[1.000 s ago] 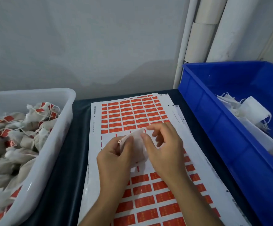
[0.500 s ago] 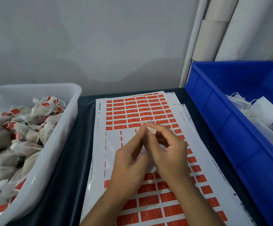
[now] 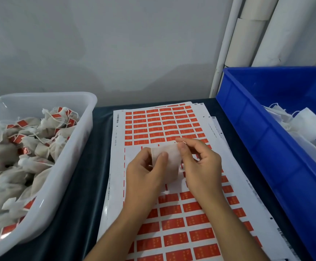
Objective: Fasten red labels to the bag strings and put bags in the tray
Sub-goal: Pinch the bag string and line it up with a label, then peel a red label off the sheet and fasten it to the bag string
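A small white mesh bag (image 3: 169, 161) is held flat between both hands above the sheet of red labels (image 3: 161, 125). My left hand (image 3: 144, 172) pinches its left edge with thumb and fingers. My right hand (image 3: 200, 164) pinches its top right corner. The bag's string is not plainly visible. A white tray (image 3: 74, 147) at the left holds several filled bags with red labels on their strings.
A blue bin (image 3: 257, 129) at the right holds several empty white bags (image 3: 311, 125) with strings. Label sheets lie stacked on a dark table top (image 3: 89, 185). White pipes (image 3: 247, 34) stand against the grey wall behind.
The hands came together over the bag half a second ago; now they have spread apart and the bag is stretched flat between them. The head camera has shifted slightly.
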Demonstrator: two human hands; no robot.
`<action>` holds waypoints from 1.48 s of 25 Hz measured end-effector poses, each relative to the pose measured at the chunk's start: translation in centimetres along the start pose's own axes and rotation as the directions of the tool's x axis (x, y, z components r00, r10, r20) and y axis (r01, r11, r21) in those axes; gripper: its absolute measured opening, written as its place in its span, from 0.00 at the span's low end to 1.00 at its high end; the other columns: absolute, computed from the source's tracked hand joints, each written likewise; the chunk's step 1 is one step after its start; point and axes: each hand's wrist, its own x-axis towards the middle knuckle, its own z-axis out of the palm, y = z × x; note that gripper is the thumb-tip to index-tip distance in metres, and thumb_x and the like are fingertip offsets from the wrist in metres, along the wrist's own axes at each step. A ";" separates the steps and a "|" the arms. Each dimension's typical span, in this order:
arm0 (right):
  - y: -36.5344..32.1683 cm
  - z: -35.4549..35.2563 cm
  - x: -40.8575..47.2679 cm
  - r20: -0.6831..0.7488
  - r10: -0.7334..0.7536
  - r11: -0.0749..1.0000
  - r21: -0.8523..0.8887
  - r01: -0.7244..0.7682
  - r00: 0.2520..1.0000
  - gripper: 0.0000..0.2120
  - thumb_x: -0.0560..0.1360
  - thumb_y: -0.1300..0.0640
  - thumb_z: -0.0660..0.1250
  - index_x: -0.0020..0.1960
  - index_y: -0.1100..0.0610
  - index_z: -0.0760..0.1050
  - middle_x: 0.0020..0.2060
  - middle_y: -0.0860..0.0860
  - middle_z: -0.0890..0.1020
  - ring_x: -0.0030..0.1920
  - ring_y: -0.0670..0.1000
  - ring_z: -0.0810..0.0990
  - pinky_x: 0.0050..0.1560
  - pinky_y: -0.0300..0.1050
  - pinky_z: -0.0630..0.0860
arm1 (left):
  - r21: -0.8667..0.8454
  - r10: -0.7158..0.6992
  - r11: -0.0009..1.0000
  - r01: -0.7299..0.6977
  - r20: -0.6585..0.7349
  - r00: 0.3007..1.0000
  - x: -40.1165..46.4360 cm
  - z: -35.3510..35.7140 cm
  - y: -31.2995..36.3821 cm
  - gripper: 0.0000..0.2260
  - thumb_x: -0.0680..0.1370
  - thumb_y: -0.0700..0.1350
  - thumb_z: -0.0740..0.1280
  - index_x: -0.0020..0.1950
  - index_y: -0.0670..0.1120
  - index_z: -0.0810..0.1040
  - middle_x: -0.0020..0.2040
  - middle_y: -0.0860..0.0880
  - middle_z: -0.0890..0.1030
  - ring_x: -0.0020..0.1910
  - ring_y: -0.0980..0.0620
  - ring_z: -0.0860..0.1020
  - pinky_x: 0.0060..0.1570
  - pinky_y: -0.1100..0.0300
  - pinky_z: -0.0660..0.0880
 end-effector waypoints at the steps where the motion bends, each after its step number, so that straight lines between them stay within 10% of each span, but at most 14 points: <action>1: -0.1 0.0 0.0 -0.001 -0.001 1.000 -0.007 0.001 1.000 0.05 0.78 0.43 0.67 0.52 0.37 0.80 0.50 0.32 0.82 0.56 0.32 0.78 0.43 0.24 0.75 | -0.023 -0.002 1.000 0.003 0.024 1.000 -0.1 0.0 0.0 0.05 0.81 0.54 0.69 0.50 0.54 0.80 0.46 0.58 0.83 0.48 0.57 0.84 0.38 0.68 0.80; 9: 0.3 0.1 0.2 -0.018 0.076 0.997 0.034 -0.075 0.997 0.05 0.78 0.44 0.69 0.47 0.42 0.82 0.44 0.35 0.84 0.47 0.41 0.84 0.40 0.37 0.83 | -0.121 -0.102 0.984 0.130 0.209 0.973 -0.1 -0.6 0.4 0.03 0.86 0.52 0.62 0.57 0.55 0.75 0.48 0.55 0.85 0.47 0.52 0.86 0.39 0.63 0.82; 23: 0.7 -2.8 1.7 -0.234 0.316 0.931 0.264 -0.253 0.920 0.10 0.84 0.49 0.63 0.45 0.46 0.78 0.40 0.45 0.86 0.40 0.50 0.87 0.46 0.52 0.85 | 0.336 -0.052 0.938 -0.083 0.372 0.927 -0.4 0.4 0.4 0.13 0.84 0.60 0.61 0.46 0.57 0.78 0.44 0.63 0.82 0.45 0.62 0.82 0.41 0.70 0.78; 28: 0.3 -2.0 1.7 -0.144 0.203 0.977 0.090 -0.191 0.969 0.09 0.84 0.44 0.60 0.55 0.38 0.79 0.46 0.36 0.85 0.43 0.44 0.86 0.39 0.38 0.84 | 0.065 -0.065 0.997 0.052 0.221 0.973 0.7 -0.8 0.7 0.11 0.85 0.55 0.64 0.48 0.53 0.81 0.44 0.56 0.85 0.45 0.55 0.84 0.42 0.69 0.80; 33: 0.7 -1.0 0.8 -0.019 -0.095 0.971 -0.223 0.088 0.995 0.15 0.83 0.43 0.60 0.69 0.31 0.68 0.66 0.25 0.69 0.68 0.39 0.72 0.66 0.44 0.73 | -0.008 -0.135 0.991 0.137 0.130 0.982 1.3 -1.0 0.7 0.11 0.85 0.55 0.63 0.52 0.51 0.81 0.46 0.58 0.87 0.46 0.56 0.86 0.40 0.68 0.81; 37: 1.0 -0.1 0.3 0.247 -0.140 0.936 -0.283 0.210 0.959 0.18 0.83 0.42 0.61 0.72 0.31 0.67 0.67 0.24 0.67 0.68 0.31 0.66 0.64 0.31 0.64 | -0.016 -0.061 0.998 0.066 0.217 0.974 1.2 -1.0 0.6 0.10 0.86 0.50 0.63 0.51 0.48 0.81 0.43 0.51 0.86 0.44 0.51 0.86 0.41 0.65 0.81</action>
